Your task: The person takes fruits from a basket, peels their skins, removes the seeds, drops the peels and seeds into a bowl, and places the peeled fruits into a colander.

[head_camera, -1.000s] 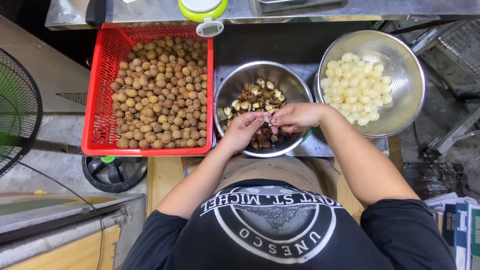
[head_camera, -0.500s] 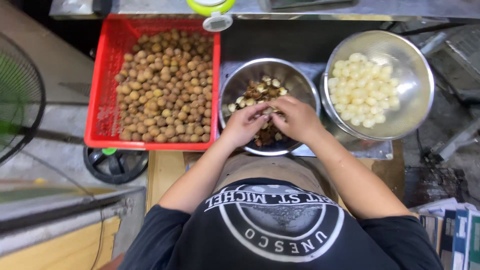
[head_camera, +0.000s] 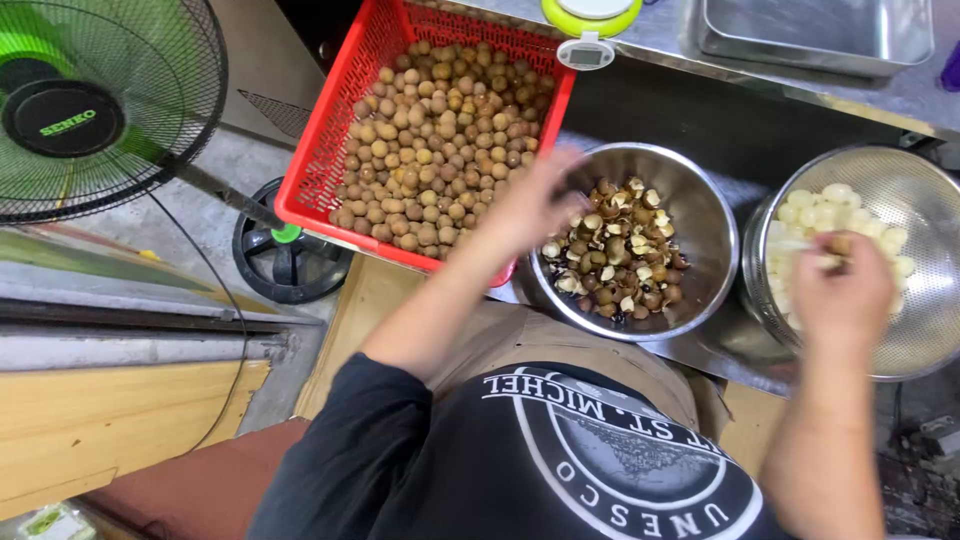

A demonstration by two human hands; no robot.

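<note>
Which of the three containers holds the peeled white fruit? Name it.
The perforated metal colander on the far right, under the right hand. The red basket holds brown unpeeled fruit, and the steel bowl between them holds shells and seeds.

peeled white fruit [head_camera: 838,243], over metal colander [head_camera: 925,330]

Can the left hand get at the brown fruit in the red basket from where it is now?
Probably yes. The left hand hangs blurred at the near right edge of the red basket, and the brown fruit lies heaped and uncovered, with nothing between them.
</note>
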